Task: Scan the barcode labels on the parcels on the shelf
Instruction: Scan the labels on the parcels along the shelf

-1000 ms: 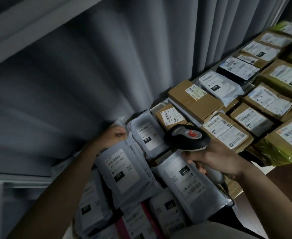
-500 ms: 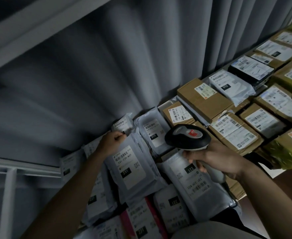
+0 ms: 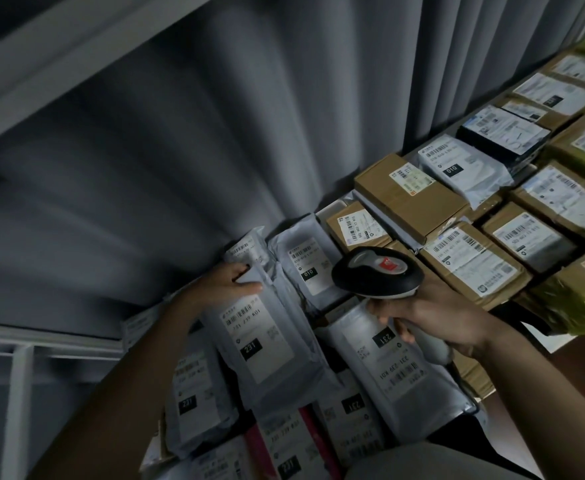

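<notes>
Grey poly-bag parcels with white barcode labels lie packed on the shelf. My left hand grips the top edge of a grey bag marked 231, thumb on its front. Behind it lies a small grey bag by the curtain. My right hand holds a black and grey barcode scanner by its handle. The scanner's head hovers over a grey bag marked 010 and another 231 bag. Brown cardboard boxes with labels lie to the right.
A grey pleated curtain hangs right behind the parcels. A white shelf beam crosses overhead and a white frame post stands at lower left. A yellow-green wrapped parcel lies at the right edge.
My left hand has tilted the 231 bag toward me, baring the small grey bag behind it. The scanner stays over the same bags. The view has shifted a little.
</notes>
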